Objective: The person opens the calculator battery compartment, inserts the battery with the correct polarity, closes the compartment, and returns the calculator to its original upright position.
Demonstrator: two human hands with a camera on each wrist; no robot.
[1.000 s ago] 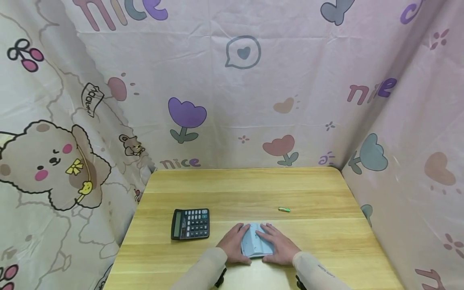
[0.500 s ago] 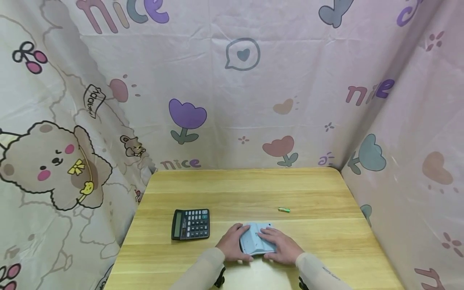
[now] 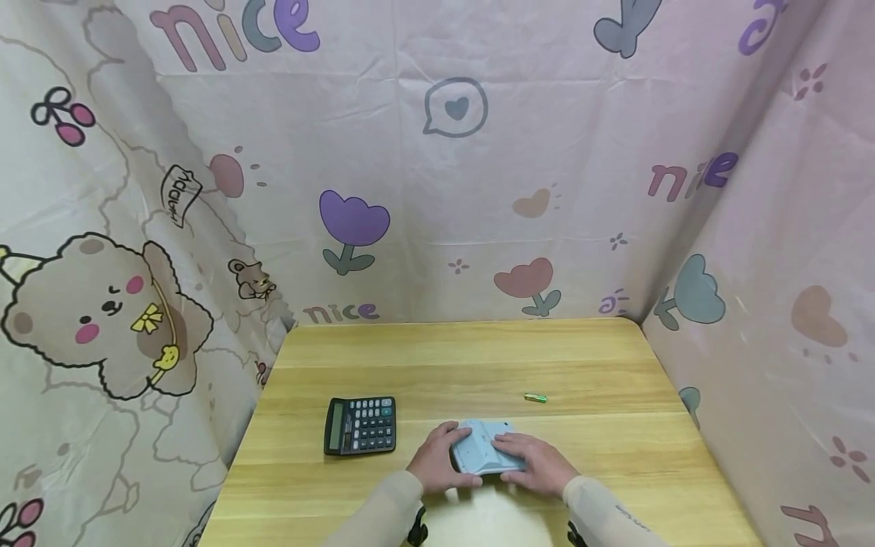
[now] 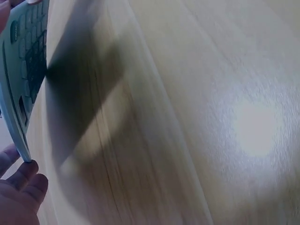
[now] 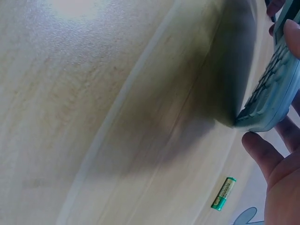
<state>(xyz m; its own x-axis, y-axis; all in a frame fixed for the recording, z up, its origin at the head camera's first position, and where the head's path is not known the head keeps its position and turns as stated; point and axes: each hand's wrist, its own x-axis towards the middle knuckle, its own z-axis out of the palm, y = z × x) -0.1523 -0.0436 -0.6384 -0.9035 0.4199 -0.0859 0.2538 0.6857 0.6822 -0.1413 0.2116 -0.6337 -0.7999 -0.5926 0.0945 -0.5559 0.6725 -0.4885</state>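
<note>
A light blue calculator (image 3: 477,447) is held back side up near the front middle of the table, its plain back towards the head camera. Its keys face down towards the tabletop and show in the left wrist view and right wrist view. My left hand (image 3: 437,459) grips its left side, thumb at the near edge. From the right, my right hand (image 3: 540,462) holds the other side, with fingers lying over the back. In the right wrist view the calculator (image 5: 276,86) is tilted, a corner low over the wood and a fingertip right at its end.
A black calculator (image 3: 361,425) lies face up on the wooden table (image 3: 424,357), left of my hands. Beyond the right hand lies a small green battery (image 3: 536,397). Patterned cloth (image 3: 437,175) hangs behind the table and along both sides.
The light blue calculator has turned slightly and its near edge has shifted away from me. My right hand has slid a little to the right with it; the left hand has barely moved.
</note>
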